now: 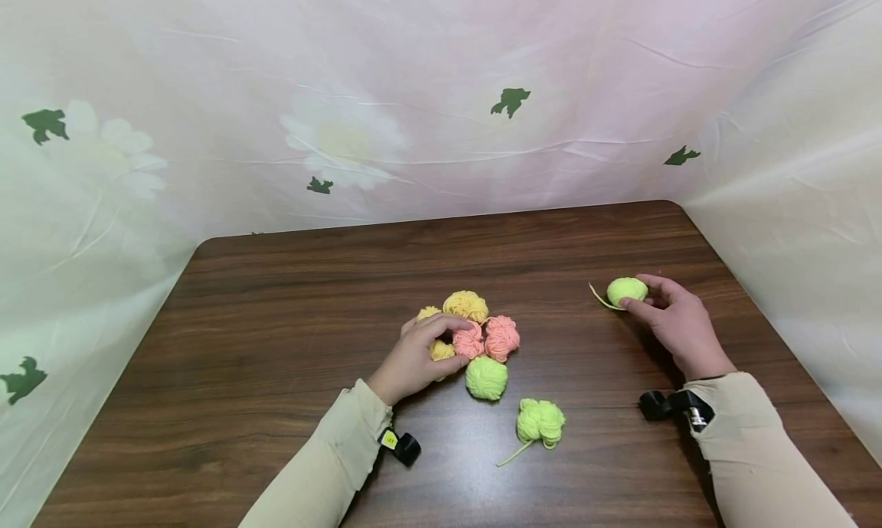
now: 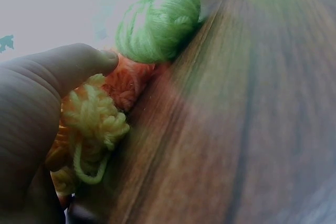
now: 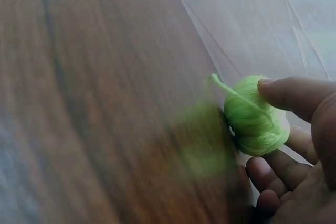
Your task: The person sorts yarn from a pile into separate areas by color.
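My right hand (image 1: 682,321) pinches a lime-green yarn ball (image 1: 626,291) between thumb and fingers at the right of the table, its loose tail trailing left. In the right wrist view the thumb presses on this green ball (image 3: 254,116). My left hand (image 1: 420,356) curves around the near-left side of a cluster, its index finger and thumb on either side of a pink yarn ball (image 1: 468,340). A yellow yarn ball (image 2: 94,114) with a loose loop sits inside that grasp. Another yellow ball (image 1: 465,305), a second pink ball (image 1: 502,338) and a green ball (image 1: 486,378) adjoin the cluster.
A green yarn bundle (image 1: 540,422) with a loose tail lies nearer the front of the brown wooden table (image 1: 289,306). One more yellow ball (image 1: 429,312) shows partly behind the left hand. A flowered cloth (image 1: 441,76) hangs along the table's back and sides.
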The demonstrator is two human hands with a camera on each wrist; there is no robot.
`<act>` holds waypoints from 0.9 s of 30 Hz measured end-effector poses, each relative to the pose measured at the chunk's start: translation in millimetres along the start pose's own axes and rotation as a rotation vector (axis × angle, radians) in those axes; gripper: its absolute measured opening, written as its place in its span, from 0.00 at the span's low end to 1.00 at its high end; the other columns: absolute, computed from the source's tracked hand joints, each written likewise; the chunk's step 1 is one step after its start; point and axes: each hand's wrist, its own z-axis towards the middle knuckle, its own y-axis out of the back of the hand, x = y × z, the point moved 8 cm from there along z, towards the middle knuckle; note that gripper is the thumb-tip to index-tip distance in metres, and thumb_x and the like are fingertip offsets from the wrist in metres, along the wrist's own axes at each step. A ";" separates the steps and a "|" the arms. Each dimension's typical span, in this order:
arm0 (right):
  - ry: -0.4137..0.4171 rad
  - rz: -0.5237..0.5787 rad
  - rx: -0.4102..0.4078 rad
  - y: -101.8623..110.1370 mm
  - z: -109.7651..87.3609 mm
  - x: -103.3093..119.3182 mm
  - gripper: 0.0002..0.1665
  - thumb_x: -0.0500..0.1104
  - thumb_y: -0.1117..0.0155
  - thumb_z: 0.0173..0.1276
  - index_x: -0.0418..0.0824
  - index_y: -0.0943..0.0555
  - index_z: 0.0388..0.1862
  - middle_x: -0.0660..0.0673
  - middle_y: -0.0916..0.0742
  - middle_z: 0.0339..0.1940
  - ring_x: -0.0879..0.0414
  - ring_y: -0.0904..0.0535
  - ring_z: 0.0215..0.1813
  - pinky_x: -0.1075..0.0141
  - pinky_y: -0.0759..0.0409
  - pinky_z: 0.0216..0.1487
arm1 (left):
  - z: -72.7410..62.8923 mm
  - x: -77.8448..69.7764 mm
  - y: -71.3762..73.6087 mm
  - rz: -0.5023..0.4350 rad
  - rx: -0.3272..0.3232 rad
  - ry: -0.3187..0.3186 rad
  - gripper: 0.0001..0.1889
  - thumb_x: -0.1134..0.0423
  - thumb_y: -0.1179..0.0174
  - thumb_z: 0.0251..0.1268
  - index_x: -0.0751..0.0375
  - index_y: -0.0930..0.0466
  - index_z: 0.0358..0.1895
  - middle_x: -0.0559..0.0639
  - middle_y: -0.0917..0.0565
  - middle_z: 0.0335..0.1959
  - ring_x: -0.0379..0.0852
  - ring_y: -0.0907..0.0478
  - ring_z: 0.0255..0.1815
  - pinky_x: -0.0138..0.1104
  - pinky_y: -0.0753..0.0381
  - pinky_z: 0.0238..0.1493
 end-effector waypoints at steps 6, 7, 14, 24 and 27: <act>-0.031 0.110 -0.078 7.8 -1.3 -2.5 0.39 0.54 0.33 0.70 0.33 0.31 0.71 0.46 0.21 0.56 0.65 0.28 0.47 0.79 0.28 0.37 | -0.3 0.3 0.0 0.004 0.004 0.004 0.23 0.58 0.27 0.60 0.47 0.20 0.60 0.40 0.19 0.59 0.39 0.25 0.63 0.58 0.48 0.70; -0.044 0.140 -0.099 9.8 -1.6 -3.4 0.37 0.53 0.32 0.70 0.34 0.29 0.70 0.49 0.21 0.53 0.66 0.28 0.46 0.79 0.28 0.36 | -0.4 0.0 0.1 0.004 0.004 0.003 0.23 0.58 0.27 0.60 0.47 0.20 0.60 0.40 0.19 0.59 0.39 0.25 0.63 0.59 0.48 0.70; -0.051 0.339 -0.145 18.0 -3.7 0.0 0.17 0.47 0.30 0.69 0.44 0.20 0.54 0.59 0.18 0.37 0.63 0.25 0.36 0.74 0.26 0.28 | -0.9 0.0 0.4 0.003 0.000 0.005 0.23 0.58 0.28 0.61 0.47 0.20 0.60 0.40 0.19 0.59 0.38 0.25 0.62 0.57 0.48 0.71; 0.129 0.464 0.132 -9.0 -10.9 30.8 0.21 0.41 0.33 0.72 0.33 0.21 0.59 0.51 0.12 0.43 0.62 0.17 0.40 0.71 0.20 0.38 | -0.9 -1.6 1.0 -0.010 -0.010 -0.012 0.23 0.59 0.27 0.61 0.47 0.20 0.59 0.40 0.19 0.59 0.39 0.24 0.62 0.59 0.47 0.70; 0.149 0.585 0.210 -15.3 -14.4 34.8 0.16 0.37 0.34 0.72 0.36 0.20 0.56 0.49 0.11 0.44 0.62 0.16 0.40 0.71 0.20 0.37 | -0.6 -1.4 0.4 -0.010 -0.007 -0.011 0.23 0.59 0.27 0.61 0.46 0.20 0.60 0.40 0.19 0.59 0.39 0.25 0.62 0.59 0.48 0.70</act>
